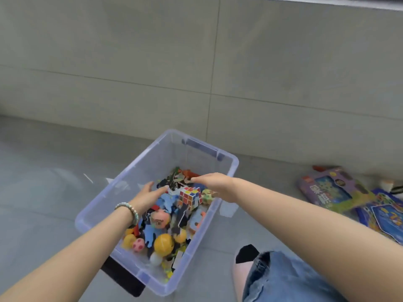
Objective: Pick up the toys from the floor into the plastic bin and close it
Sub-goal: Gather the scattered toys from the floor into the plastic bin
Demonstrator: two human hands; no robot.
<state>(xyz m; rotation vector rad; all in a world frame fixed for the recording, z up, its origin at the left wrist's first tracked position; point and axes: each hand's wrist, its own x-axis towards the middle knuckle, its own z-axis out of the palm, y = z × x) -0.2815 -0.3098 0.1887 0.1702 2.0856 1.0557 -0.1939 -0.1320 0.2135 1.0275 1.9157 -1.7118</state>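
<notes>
Here, left hand [148,196] and right hand [214,186] spread empty over 1 bin [122,176], 1 cube [190,197] inside, 2 boxes [325,188] nearby

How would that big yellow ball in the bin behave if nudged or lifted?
The yellow ball is round and glossy, so it would probably roll and may feel slippery. Neighbouring toys should hold it for now. The plastic bin wall would stop it.

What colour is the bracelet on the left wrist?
The beaded bracelet is pale green and whitish; head view shows it best.
</notes>
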